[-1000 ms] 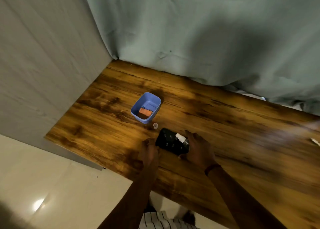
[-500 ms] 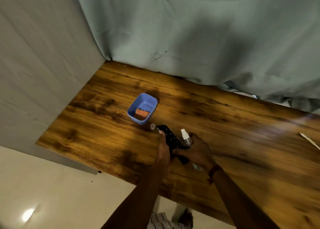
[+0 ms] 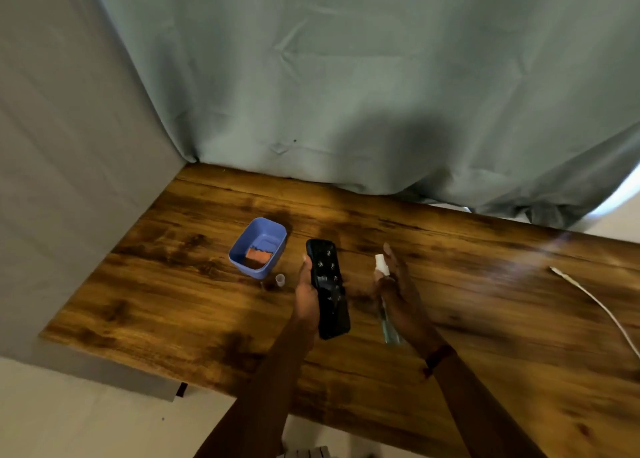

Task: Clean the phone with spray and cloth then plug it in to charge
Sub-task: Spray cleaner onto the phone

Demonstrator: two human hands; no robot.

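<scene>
My left hand (image 3: 306, 293) holds the black phone (image 3: 328, 287) by its left edge, tilted above the wooden table (image 3: 173, 294), its dark face speckled with droplets. To its right my right hand (image 3: 398, 286) grips a slim clear spray bottle (image 3: 388, 324) with a white nozzle (image 3: 381, 263) that points toward the phone. An orange cloth (image 3: 258, 256) lies inside the blue tub (image 3: 242, 246) to the left of the phone. A white charging cable (image 3: 595, 301) trails across the table at the far right.
A small clear cap (image 3: 280, 279) stands on the table between the tub and my left hand. A grey-green curtain (image 3: 346, 93) hangs behind the table, and a grey wall (image 3: 69, 180) closes the left side. Pale floor shows below the table's near edge.
The phone came off the table and now is held lengthwise in my left hand. My right hand with the spray bottle has moved away to the phone's right.
</scene>
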